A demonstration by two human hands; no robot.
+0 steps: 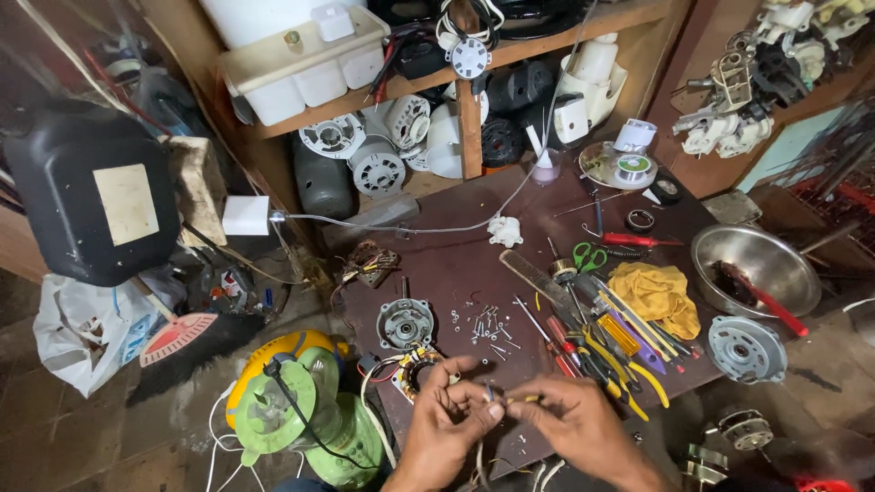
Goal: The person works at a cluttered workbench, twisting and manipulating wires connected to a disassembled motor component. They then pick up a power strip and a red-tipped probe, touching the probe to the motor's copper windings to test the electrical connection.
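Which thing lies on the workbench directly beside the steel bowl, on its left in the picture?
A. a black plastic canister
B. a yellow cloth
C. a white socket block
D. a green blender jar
B: the crumpled yellow cloth lies on the dark workbench just left of the steel bowl, beyond the two hands that pinch thin wires.

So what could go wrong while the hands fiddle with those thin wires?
The left hand and right hand pinch thin wires together; a hard tug might snap them. Loose screws lie scattered just beyond the hands, so a sweep of a wrist could knock them off the table. The pile of tools sits close by and could snag.
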